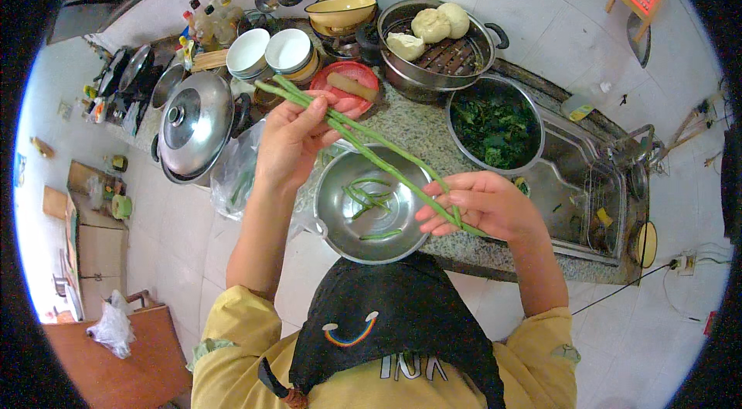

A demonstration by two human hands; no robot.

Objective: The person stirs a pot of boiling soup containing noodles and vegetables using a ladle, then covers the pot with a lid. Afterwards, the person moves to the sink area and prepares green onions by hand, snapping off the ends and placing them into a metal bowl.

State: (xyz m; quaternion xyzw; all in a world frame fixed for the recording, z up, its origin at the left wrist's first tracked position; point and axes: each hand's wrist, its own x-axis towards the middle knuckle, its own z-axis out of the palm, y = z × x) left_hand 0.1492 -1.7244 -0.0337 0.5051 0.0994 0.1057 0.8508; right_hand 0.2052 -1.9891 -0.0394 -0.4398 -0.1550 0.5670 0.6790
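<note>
Two long green yardlong beans (371,155) stretch between my hands, above a stainless steel bowl (333,235). My left hand (298,133) pinches them close to one end between thumb and fingers. At the other end, my right hand (484,203) holds them, with thumb and fingers around the tips. Several short bean pieces (368,195) lie in the bottom of the bowl, one piece (381,234) apart from the others. Left of the bowl, below my left forearm, a clear plastic bag (235,177) has something green inside.
A basin of dark leafy greens (495,125) overlaps the sink (571,200) edge. Behind stands a steamer pot (432,78) with buns (432,25). A lidded wok (197,119), stacked white bowls (248,52) and a red plastic basket (374,79) occupy the counter's left and back.
</note>
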